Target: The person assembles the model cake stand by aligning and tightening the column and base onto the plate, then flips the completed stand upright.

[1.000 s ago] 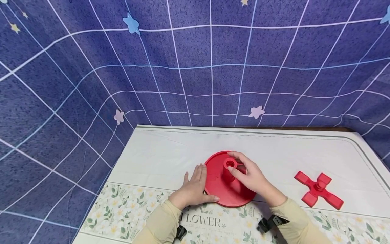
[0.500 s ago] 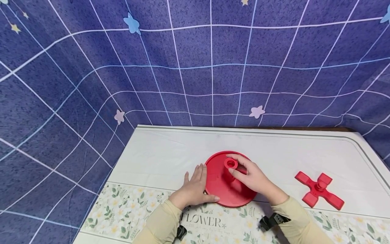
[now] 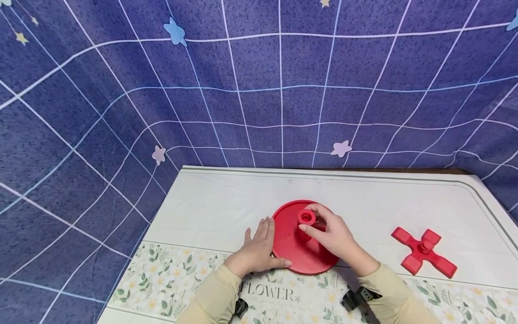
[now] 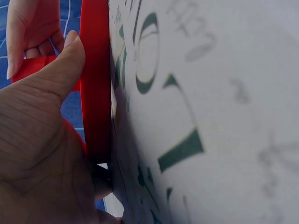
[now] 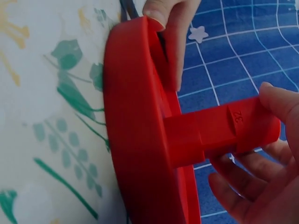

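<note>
A round red base [image 3: 288, 252] with a raised rim lies flat on the table. From its middle rises a hollow red tube [image 3: 306, 218], with "32" marked on its side in the right wrist view. My right hand [image 3: 337, 235] holds this tube [image 5: 219, 126] from the right, thumb on the near side and fingers around the far side. My left hand [image 3: 256, 253] rests against the base's left edge with its fingers straight. Its thumb [image 4: 70, 56] reaches over the rim, and the palm side is near the edge. The tube's right side is partly hidden by my right hand.
To the right lies a red cross-shaped piece [image 3: 424, 251] with four padded arms and a short central stub. The tablecloth [image 3: 226, 198] is white with a floral band along the front. A blue gridded curtain [image 3: 259, 103] hangs behind and at the left.
My right hand's fingers and thumb have shifted slightly around the tube, the thumb tip moving a little left. My left hand and the base have stayed in place.
</note>
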Motion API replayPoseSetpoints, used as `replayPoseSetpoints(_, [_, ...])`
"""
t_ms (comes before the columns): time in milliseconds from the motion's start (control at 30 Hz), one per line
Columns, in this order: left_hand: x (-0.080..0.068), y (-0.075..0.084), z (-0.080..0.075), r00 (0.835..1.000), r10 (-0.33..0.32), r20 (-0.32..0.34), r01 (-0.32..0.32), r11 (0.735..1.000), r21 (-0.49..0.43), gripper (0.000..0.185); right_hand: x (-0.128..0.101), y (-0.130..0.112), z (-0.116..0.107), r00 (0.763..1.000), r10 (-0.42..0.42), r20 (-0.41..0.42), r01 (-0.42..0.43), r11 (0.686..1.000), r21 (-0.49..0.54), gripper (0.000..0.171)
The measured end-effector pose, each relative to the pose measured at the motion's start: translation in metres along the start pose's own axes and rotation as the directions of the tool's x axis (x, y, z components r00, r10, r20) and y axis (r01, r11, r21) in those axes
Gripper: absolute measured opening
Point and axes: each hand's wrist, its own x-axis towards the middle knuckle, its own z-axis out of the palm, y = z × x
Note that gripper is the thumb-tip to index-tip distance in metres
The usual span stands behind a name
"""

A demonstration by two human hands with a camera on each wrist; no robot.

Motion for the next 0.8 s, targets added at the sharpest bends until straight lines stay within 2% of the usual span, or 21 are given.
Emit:
replayPoseSetpoints(200, [0.0011,-0.0005,0.0004,1.000,0.002,-0.001,-0.002,1.000,0.012,0.119,-0.0014,-0.0023,0.0054,0.998,-0.004,-0.070,-0.002,0.997,-0.077,0.043])
replayPoseSetpoints(500, [0.0004,-0.0003,0.0004,1.000,0.001,0.003,-0.001,1.000,0.001,0.119,-0.0026,-0.0014,0.0044,0.997,-0.011,-0.081,0.001,0.993,-0.120,0.054])
replayPoseSetpoints(667, [0.0002,-0.0006,0.0007,1.000,0.003,-0.001,-0.003,1.000,0.002,0.119,-0.0007,0.0004,0.0009,0.996,-0.069,-0.048,0.067,0.997,-0.041,0.048])
replayPoseSetpoints(800, [-0.0001,-0.0009,0.0007,1.000,0.005,-0.005,-0.005,1.000,0.004,0.120,0.0031,0.0014,-0.0009,0.991,-0.135,0.026,0.131,0.984,0.117,0.047])
